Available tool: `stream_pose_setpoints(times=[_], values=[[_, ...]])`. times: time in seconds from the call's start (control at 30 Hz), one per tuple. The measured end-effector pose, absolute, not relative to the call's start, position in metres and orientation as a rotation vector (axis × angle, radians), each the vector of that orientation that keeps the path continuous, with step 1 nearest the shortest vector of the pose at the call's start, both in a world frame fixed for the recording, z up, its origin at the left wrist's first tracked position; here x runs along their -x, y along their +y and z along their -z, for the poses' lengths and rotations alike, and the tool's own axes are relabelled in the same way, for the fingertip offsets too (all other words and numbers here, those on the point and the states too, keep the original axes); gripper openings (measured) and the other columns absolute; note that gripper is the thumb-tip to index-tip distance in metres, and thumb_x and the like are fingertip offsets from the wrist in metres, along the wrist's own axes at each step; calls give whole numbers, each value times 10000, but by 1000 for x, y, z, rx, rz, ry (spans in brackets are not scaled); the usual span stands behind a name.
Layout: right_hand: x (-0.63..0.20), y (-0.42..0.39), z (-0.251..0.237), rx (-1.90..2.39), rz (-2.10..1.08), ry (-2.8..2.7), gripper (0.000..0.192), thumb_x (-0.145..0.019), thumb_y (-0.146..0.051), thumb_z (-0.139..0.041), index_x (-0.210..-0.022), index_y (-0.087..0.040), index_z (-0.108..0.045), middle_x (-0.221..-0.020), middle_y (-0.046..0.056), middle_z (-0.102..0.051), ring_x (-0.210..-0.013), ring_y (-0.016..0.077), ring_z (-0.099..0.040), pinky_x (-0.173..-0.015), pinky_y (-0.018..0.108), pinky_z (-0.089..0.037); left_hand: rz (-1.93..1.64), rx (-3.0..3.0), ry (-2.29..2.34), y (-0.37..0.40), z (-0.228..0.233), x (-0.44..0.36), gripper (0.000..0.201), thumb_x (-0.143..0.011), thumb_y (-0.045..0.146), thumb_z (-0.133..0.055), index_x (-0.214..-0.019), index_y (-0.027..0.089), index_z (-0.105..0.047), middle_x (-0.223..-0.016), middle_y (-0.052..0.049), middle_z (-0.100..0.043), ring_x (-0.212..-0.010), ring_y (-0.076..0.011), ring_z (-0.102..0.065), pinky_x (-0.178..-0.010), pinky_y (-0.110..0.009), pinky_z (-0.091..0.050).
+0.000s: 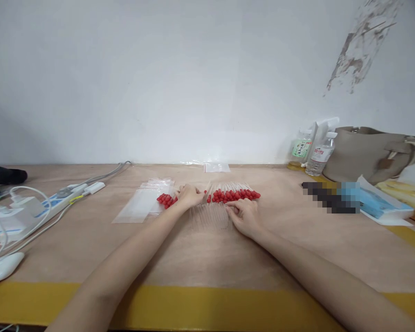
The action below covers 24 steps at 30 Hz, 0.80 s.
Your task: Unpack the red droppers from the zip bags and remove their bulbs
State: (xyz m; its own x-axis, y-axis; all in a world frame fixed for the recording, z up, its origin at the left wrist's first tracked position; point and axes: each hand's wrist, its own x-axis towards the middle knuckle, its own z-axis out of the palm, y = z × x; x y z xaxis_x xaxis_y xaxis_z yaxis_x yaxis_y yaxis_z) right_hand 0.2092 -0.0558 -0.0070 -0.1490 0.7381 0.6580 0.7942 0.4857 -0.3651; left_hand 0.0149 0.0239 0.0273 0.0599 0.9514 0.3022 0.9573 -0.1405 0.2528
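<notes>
A row of clear thin tubes with red caps lies across the middle of the wooden table. My left hand rests on the left part of the row, its fingers curled over a small bunch of red-capped tubes. My right hand lies flat on the clear shafts of the tubes just below the red caps, fingers spread. Clear plastic bags lie to the left of my left hand.
A power strip with white chargers and cables is at the left, a white mouse near the front left. Two plastic bottles, a beige bag and blue-white papers stand at the right. Another clear bag lies by the wall.
</notes>
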Motion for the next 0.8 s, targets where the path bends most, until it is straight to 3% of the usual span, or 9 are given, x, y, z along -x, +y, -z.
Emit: stream_pose_setpoints(times=[0.13, 0.23, 0.37, 0.63, 0.8], values=[[-210, -56, 6, 1160, 156, -1800, 161, -782, -293, -502, -802, -184, -618, -812, 64, -551, -809, 188, -509, -735, 328, -361, 733, 2378, -1820, -5, -33, 5, 169, -764, 305, -447, -762, 186, -567, -835, -65, -629, -853, -232, -542, -789, -390, -333], [-210, -58, 3, 1085, 241, -1808, 260, -755, -328, -537, -954, -165, -577, -1013, 112, -521, -980, 231, -471, -816, 360, -362, 776, 2521, -1458, -29, -27, 20, 126, -795, 265, -422, -785, 185, -519, -759, -18, -613, -737, -171, -548, -840, -380, -300], [-207, -64, 1, 976, 317, -2068, 425, -767, -381, -541, -1141, -181, -507, -1140, 103, -515, -1068, 228, -429, -897, 381, -299, 807, 2531, -1196, -50, -11, 31, 109, -803, 245, -429, -768, 180, -509, -751, -17, -601, -736, -164, -539, -879, -388, -264], [-199, -68, 7, 930, 321, -2276, 215, -848, -335, -458, -922, -230, -630, -796, 23, -615, -855, 155, -478, -873, 375, -224, 907, 2532, -1113, -66, -3, 23, 143, -825, 262, -430, -796, 185, -547, -760, -28, -623, -758, -171, -539, -888, -398, -257], [-193, -71, 7, 974, 269, -2265, 244, -871, -261, -398, -811, -193, -624, -707, 20, -579, -774, 144, -451, -813, 342, -238, 937, 2541, -1013, -67, -5, 15, 227, -801, 344, -508, -968, 203, -569, -1014, -63, -612, -947, -202, -517, -913, -410, -236]])
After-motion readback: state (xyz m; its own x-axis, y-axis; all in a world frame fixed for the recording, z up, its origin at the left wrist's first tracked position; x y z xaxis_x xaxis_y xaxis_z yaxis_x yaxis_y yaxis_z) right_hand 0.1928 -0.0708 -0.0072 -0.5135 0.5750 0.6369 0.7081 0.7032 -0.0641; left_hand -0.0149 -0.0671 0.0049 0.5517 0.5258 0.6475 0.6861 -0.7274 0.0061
